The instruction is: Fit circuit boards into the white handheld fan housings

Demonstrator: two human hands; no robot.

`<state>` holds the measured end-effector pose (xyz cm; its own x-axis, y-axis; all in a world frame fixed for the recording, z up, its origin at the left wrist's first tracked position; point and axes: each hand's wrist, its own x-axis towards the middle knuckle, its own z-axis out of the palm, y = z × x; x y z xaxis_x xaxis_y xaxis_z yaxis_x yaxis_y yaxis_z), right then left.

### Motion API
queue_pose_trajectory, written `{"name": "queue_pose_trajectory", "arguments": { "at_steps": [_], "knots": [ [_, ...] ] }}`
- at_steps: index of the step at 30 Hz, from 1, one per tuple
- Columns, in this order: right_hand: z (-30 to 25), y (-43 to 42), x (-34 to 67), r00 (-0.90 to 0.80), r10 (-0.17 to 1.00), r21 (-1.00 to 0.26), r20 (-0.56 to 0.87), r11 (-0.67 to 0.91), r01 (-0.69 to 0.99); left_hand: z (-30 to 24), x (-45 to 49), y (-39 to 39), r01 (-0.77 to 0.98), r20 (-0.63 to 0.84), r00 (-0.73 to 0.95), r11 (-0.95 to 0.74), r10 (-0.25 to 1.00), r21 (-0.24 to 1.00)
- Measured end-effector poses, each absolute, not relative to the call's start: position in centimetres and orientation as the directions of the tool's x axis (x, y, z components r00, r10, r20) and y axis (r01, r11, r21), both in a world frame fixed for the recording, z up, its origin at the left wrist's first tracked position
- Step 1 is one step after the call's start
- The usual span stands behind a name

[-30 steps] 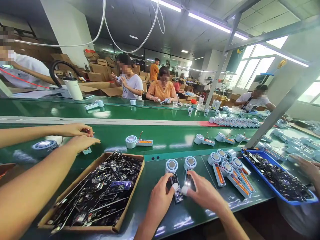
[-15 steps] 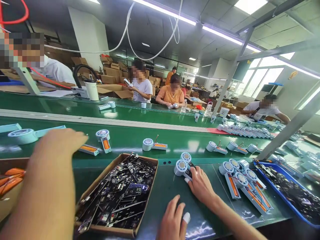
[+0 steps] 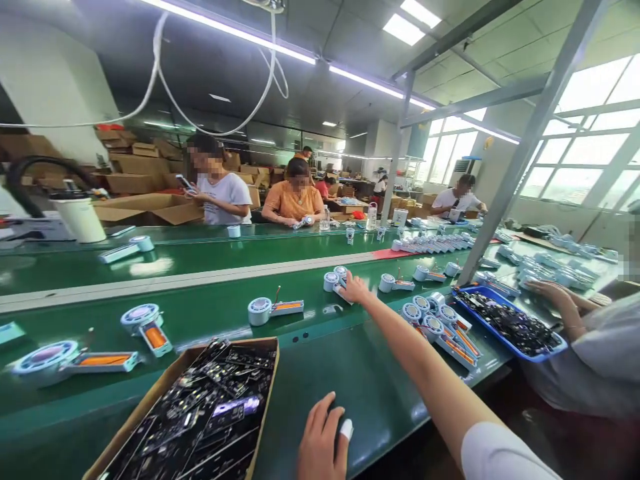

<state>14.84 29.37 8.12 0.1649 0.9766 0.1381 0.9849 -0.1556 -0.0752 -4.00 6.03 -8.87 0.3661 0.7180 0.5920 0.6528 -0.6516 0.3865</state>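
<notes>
My right hand (image 3: 354, 291) is stretched far out onto the green conveyor belt (image 3: 210, 313), fingers closed on two small fan units (image 3: 334, 278) with round white heads. My left hand (image 3: 323, 442) rests flat on the near green bench (image 3: 320, 373), fingers apart, holding nothing; one fingertip wears a white cot. A cardboard box of black circuit boards (image 3: 200, 417) lies just left of that hand. A cluster of fan units with orange batteries (image 3: 440, 327) sits right of my outstretched arm.
A blue tray of circuit boards (image 3: 510, 325) stands at the right, by a neighbouring worker's hand (image 3: 550, 293). More fan units (image 3: 273, 309) ride the belt. A slanted metal post (image 3: 505, 187) rises at right. Workers sit across the line; cardboard boxes (image 3: 145, 207) are stacked behind them.
My right hand carried the two fan units from the near bench out onto the belt. My left hand stayed on the bench. The view swung right; the neighbour's arm at left left the frame.
</notes>
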Motion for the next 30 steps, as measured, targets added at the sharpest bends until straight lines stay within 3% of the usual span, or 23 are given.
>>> {"name": "queue_pose_trajectory", "arguments": {
  "at_steps": [6, 11, 15, 18, 25, 30],
  "knots": [
    [11.9, 26.7, 25.2, 0.322, 0.94, -0.042, 0.11, -0.32, 0.947, -9.0, -2.7, 5.7, 0.653, 0.62, 0.261, -0.608, 0.74, 0.451],
    [11.7, 25.5, 28.5, 0.279, 0.959, -0.05, 0.044, -0.276, 0.96, -8.8, -1.6, 5.7, 0.627, 0.65, 0.166, -0.588, 0.742, 0.511],
    [11.2, 28.3, 25.0, 0.153, 0.981, -0.084, 0.119, -0.143, 0.986, -8.9, -1.6, 6.0, 0.611, 0.656, 0.155, -0.593, 0.739, 0.524],
    [10.2, 30.9, 19.3, -0.031, 0.99, -0.135, 0.141, 0.05, 0.99, -8.6, -1.7, 5.8, 0.591, 0.647, 0.129, -0.582, 0.752, 0.559],
    [6.6, 32.9, 6.9, -0.398, 0.917, -0.273, 0.021, 0.389, 0.88, -8.3, -1.2, 5.6, 0.573, 0.714, 0.063, -0.611, 0.697, 0.547],
    [5.7, 31.7, 5.1, -0.47, 0.88, -0.298, -0.061, 0.434, 0.85, -7.6, -0.8, 6.2, 0.58, 0.722, 0.02, -0.597, 0.691, 0.555]
  ]
}}
